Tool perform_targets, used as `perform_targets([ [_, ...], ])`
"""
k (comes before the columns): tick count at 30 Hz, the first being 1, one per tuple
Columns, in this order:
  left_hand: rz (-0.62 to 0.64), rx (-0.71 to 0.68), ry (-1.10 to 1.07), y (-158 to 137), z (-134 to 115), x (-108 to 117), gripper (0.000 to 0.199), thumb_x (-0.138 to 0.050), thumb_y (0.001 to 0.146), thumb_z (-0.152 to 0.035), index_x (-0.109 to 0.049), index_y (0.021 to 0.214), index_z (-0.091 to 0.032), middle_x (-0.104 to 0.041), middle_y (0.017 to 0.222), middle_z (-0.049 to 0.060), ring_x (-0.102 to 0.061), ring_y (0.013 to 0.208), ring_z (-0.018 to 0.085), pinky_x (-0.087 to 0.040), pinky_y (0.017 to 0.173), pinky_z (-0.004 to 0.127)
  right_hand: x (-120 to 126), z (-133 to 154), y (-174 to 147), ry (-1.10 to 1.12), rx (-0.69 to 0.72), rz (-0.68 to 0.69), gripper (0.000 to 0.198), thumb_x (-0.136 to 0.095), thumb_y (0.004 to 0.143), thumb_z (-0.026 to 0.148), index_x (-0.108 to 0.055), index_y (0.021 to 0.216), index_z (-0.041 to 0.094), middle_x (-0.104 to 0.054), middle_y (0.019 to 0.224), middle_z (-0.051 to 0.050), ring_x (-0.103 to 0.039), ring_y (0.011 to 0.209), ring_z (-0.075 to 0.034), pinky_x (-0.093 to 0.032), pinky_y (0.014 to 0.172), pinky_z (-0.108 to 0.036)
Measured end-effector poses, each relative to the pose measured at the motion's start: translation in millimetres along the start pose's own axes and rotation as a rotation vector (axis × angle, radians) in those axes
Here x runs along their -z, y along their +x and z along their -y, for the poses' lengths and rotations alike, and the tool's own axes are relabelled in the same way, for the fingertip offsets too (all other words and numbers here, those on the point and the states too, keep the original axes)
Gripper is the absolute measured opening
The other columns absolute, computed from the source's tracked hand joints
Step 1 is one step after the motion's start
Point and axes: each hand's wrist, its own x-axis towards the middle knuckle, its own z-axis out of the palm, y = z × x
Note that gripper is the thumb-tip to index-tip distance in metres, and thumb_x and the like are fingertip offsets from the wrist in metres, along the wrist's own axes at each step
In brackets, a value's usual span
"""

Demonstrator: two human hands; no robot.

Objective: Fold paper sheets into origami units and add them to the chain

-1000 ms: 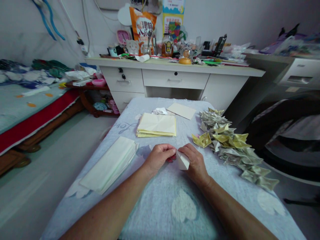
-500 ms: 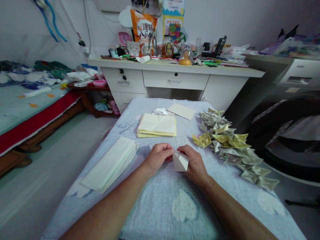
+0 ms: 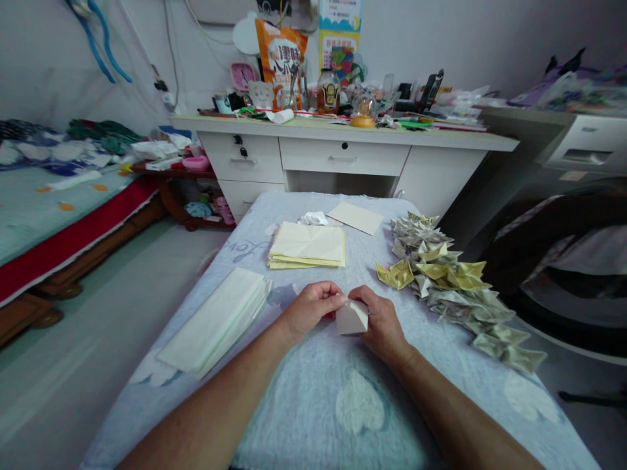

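One wide desk [image 3: 294, 418] fills the foreground, covered in soft, slightly rumpled pale-blue cloth with whitish heart shapes and faint script woven or printed on it. Behind its far edge stands a smooth white drawer unit [image 3: 313, 151] with flat fronts and small metal pulls. Along the desk's right side runs a long row of folded paper shapes [image 3: 467, 307], mostly silvery grey with several dull gold ones, their pointed ends packed close and overlapping. On the left lies a slanting stack of long, flat paper strips [image 3: 215, 323], off-white, with layered, uneven edges. Near the middle rests a stack of cream sheets [image 3: 307, 243], crease lines crossing the top one and yellow showing beneath. Just beyond it, a single plain sheet [image 3: 356, 217] lies flat at an angle, beside a crumpled white scrap [image 3: 313, 219].

Both hands meet low over the cloth, between the strips and the row. The right hand [image 3: 385, 321] grips a small folded paper [image 3: 351, 320] by its right side; the left hand [image 3: 316, 305] has thumb and fingers drawn narrow at its upper left corner. This piece is off-white and matte, with a broad flat face, a straight lower edge and sloping upper folds.
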Motion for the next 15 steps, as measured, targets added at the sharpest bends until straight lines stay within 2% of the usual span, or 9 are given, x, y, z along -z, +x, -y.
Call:
perform_targets([
  [3,-0.028,0.007,-0.021,-0.6,0.5,-1.6,0.034,-0.075,0.065,-0.042,-0.057,0.073,-0.014,-0.053,0.062,-0.003,-0.044,0.056,0.007,-0.031,0.054,0.021,-0.3,0.6,-0.1,0.036,-0.053,0.014,0.012,-0.058,0.076,0.018,-0.054,0.087,0.020,-0.061,0.067,0.002,-0.055,0.056,-0.011,-0.036,0.052,-0.020],
  [6,-0.046,0.004,-0.029,-0.7,0.9,-2.2,0.034,-0.076,0.063,-0.041,-0.055,0.071,-0.014,-0.052,0.060,-0.004,-0.044,0.055,0.007,-0.030,0.053,0.020,0.6,2.3,0.0,0.152,-0.078,0.069,0.018,-0.054,0.077,0.016,-0.054,0.095,0.020,-0.061,0.071,0.002,-0.056,0.061,-0.012,-0.039,0.056,-0.021],
  [8,-0.059,-0.006,-0.029,-0.4,0.9,-1.4,0.035,-0.076,0.063,-0.042,-0.055,0.071,-0.014,-0.052,0.060,-0.004,-0.045,0.054,0.007,-0.031,0.053,0.020,1.6,2.8,0.2,0.277,-0.114,0.109,0.023,-0.050,0.080,0.017,-0.053,0.102,0.021,-0.061,0.073,0.002,-0.057,0.064,-0.013,-0.041,0.058,-0.021],
  [11,-0.080,-0.019,-0.022,0.6,0.8,2.0,0.035,-0.075,0.065,-0.042,-0.055,0.072,-0.014,-0.054,0.061,-0.003,-0.046,0.054,0.008,-0.032,0.053,0.020,3.1,0.1,1.0,0.535,-0.249,0.146,0.028,-0.047,0.081,0.021,-0.050,0.109,0.022,-0.058,0.073,0.002,-0.055,0.060,-0.012,-0.042,0.052,-0.021],
  [15,-0.097,-0.066,0.011,2.5,2.6,7.7,0.032,-0.074,0.067,-0.039,-0.054,0.073,-0.015,-0.051,0.061,-0.005,-0.044,0.053,0.006,-0.031,0.052,0.019,3.4,-6.6,3.7,0.793,-0.409,0.185,0.026,-0.046,0.080,0.028,-0.053,0.104,0.020,-0.055,0.069,0.003,-0.049,0.048,-0.010,-0.041,0.043,-0.021],
])
